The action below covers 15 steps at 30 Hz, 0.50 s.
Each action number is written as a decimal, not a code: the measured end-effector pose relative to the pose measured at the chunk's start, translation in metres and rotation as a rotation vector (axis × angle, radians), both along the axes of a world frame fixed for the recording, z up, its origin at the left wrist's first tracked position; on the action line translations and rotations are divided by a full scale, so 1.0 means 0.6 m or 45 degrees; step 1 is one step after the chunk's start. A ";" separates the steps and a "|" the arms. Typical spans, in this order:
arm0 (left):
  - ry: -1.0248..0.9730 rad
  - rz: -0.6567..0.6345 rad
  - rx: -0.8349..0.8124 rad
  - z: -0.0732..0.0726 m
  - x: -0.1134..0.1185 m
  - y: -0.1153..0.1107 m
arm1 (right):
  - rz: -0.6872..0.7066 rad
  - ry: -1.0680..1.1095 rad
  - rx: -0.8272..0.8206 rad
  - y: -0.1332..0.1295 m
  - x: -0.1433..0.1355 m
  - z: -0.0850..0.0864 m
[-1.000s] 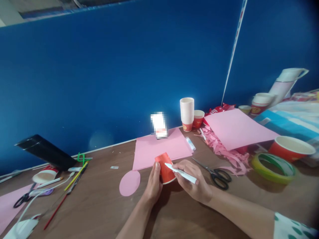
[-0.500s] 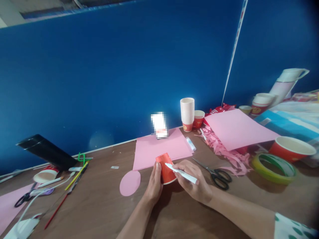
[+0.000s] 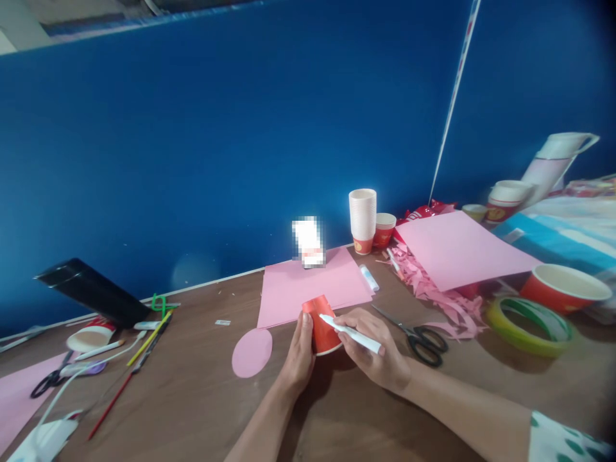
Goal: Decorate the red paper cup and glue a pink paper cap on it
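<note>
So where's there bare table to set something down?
Between the pink oval and red stick, the tabletop is bare; so is a patch nearside of the tape roll. Around the pink scraps it's crowded.

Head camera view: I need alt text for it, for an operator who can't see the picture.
Left hand grips a red paper cup while the right hand holds a white marker with its tip at the cup's side. On the brown table, a pink paper circle lies left of the hands, black-handled scissors right.
</note>
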<state>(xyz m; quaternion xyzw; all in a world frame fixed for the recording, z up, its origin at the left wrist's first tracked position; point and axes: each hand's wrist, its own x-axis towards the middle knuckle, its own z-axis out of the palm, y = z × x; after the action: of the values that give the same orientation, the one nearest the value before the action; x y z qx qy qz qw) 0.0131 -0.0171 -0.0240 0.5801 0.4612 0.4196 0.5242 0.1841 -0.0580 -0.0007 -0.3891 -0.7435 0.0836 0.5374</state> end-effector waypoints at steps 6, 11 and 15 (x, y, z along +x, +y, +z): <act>-0.055 0.035 -0.007 0.005 0.004 0.000 | -0.013 0.006 0.027 -0.001 -0.001 0.004; -0.135 0.064 -0.034 0.009 0.005 -0.001 | -0.048 0.013 0.039 0.000 0.003 0.004; -0.080 0.075 -0.004 0.005 0.004 -0.001 | -0.011 0.022 0.030 -0.001 0.002 0.004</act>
<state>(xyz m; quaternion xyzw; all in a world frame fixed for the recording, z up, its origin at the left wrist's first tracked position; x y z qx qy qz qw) 0.0154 -0.0178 -0.0210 0.5519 0.4622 0.4521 0.5267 0.1855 -0.0589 0.0018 -0.3852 -0.7380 0.0761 0.5487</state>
